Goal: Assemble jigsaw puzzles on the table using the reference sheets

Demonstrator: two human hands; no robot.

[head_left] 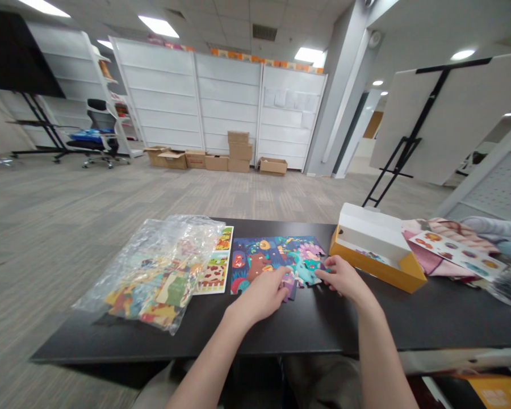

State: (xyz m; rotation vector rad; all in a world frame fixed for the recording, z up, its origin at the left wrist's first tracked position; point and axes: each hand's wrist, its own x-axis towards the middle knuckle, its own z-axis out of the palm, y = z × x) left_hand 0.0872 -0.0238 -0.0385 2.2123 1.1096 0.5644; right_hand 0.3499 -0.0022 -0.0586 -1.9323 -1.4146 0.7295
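Observation:
A jigsaw puzzle lies on the black table in front of me, with a brown bear at its left and a teal animal at its right. Over its lower edge rests my left hand, index finger and thumb closed about a purple puzzle piece. My right hand is at the puzzle's right edge, fingertips pinched on a dark puzzle piece that they partly cover. The puzzle's right and lower right borders are uneven.
Left of the puzzle lie picture cards and a clear plastic bag of colourful pieces. An open yellow box stands to the right, beside a sticker sheet and folded cloths. The table's front edge is close to me.

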